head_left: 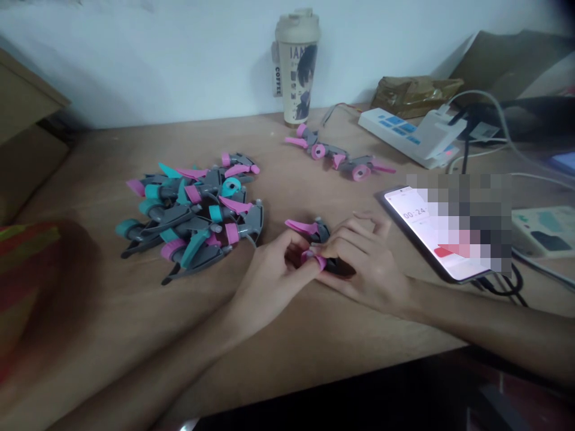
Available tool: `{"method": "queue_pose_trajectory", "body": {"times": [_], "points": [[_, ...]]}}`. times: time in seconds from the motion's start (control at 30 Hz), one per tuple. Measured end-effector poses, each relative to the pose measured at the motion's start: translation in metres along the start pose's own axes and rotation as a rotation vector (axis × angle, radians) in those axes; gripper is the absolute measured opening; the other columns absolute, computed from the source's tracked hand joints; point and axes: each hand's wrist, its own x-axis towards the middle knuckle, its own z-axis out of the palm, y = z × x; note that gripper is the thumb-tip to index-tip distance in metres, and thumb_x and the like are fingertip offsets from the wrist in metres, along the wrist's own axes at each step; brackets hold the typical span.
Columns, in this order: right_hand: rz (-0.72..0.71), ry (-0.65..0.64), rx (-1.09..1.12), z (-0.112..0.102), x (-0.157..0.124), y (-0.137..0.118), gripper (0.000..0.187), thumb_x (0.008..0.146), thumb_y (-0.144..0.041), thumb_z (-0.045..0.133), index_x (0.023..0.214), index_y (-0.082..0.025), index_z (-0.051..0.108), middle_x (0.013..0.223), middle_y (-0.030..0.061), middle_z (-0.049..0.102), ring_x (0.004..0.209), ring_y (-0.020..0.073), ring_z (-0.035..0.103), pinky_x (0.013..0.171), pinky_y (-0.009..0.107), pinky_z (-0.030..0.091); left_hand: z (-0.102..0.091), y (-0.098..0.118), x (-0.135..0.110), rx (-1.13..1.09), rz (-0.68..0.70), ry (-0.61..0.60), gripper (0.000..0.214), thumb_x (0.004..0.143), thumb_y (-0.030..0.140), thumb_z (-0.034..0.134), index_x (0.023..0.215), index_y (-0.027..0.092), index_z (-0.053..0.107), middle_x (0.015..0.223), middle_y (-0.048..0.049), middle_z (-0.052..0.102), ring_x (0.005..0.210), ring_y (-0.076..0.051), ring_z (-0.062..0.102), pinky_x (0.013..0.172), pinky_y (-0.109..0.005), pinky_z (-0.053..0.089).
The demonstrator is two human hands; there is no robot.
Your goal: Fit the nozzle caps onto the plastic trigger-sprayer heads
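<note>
Between both hands, near the front of the table, is a grey trigger sprayer head [321,231] with a pink trigger pointing left. My left hand [265,281] pinches its pink ring with thumb and forefinger. My right hand [371,260] wraps round the grey body from the right, its fingertips meeting the left ones at the ring. Part of the body is hidden by the fingers. To the left lies a heap of sprayer heads [193,209] in grey with pink or teal parts. Several pink-and-grey sprayer heads [332,149] lie in a row behind my hands.
A coffee tumbler [296,72] stands against the wall. At right are a white power strip [395,134] with cables, a lit phone [431,239] showing a timer, and a taped brown package [413,93]. Cardboard [27,149] and a red-orange item [27,287] border the left side.
</note>
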Motion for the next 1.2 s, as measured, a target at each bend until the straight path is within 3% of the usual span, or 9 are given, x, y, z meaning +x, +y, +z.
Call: {"method": "queue_pose_trajectory", "body": {"times": [0.33,0.47,0.57,0.7,0.9,1.2], "points": [[0.098,0.008,0.089,-0.001,0.002,0.000,0.013,0.080,-0.032,0.064,0.080,-0.020,0.058,0.073,-0.0029,0.063,0.076,0.0141,0.058,0.092,0.039,0.029,-0.008,0.003,0.007,-0.140,-0.036,-0.117,0.014,0.082,0.028,0.060,0.089,0.016,0.058,0.088,-0.0015,0.062,0.081,-0.014,0.058,0.072,-0.026,0.045],[0.165,0.022,0.178,-0.004,0.005,0.003,0.015,0.078,-0.034,0.067,0.084,-0.021,0.061,0.078,-0.0012,0.065,0.078,0.0147,0.060,0.092,0.039,0.031,-0.004,0.002,0.001,-0.104,0.023,-0.013,0.017,0.086,0.030,0.057,0.099,0.019,0.054,0.092,-0.0019,0.061,0.084,-0.014,0.059,0.070,-0.025,0.047],[0.214,0.025,0.225,-0.006,0.007,0.006,0.018,0.076,-0.033,0.069,0.087,-0.022,0.061,0.081,-0.0005,0.067,0.080,0.0153,0.062,0.093,0.041,0.031,-0.003,0.001,-0.006,-0.006,0.168,0.129,0.019,0.084,0.025,0.059,0.099,0.020,0.049,0.091,-0.0014,0.057,0.081,-0.013,0.058,0.064,-0.023,0.049],[0.247,-0.006,0.244,-0.008,0.008,0.007,0.020,0.076,-0.034,0.069,0.091,-0.023,0.062,0.085,0.0004,0.068,0.082,0.0171,0.062,0.092,0.042,0.033,-0.005,0.002,-0.009,0.226,0.401,0.264,0.020,0.077,0.017,0.064,0.095,0.020,0.055,0.095,-0.0028,0.050,0.082,-0.013,0.055,0.062,-0.021,0.050],[0.235,-0.037,0.251,-0.009,0.007,0.008,0.023,0.077,-0.032,0.069,0.097,-0.024,0.064,0.087,0.0010,0.068,0.084,0.0168,0.062,0.091,0.041,0.035,-0.009,0.000,-0.004,0.472,0.518,0.268,0.026,0.079,0.020,0.063,0.104,0.024,0.061,0.100,-0.0056,0.049,0.094,-0.017,0.054,0.076,-0.030,0.052],[0.185,-0.065,0.236,-0.010,0.005,0.010,0.023,0.081,-0.033,0.064,0.102,-0.024,0.064,0.086,0.0016,0.068,0.086,0.0169,0.061,0.092,0.043,0.033,-0.010,0.001,-0.004,0.693,0.607,0.247,0.023,0.081,0.024,0.060,0.104,0.021,0.061,0.101,-0.0055,0.051,0.084,-0.014,0.057,0.068,-0.025,0.052]]}}
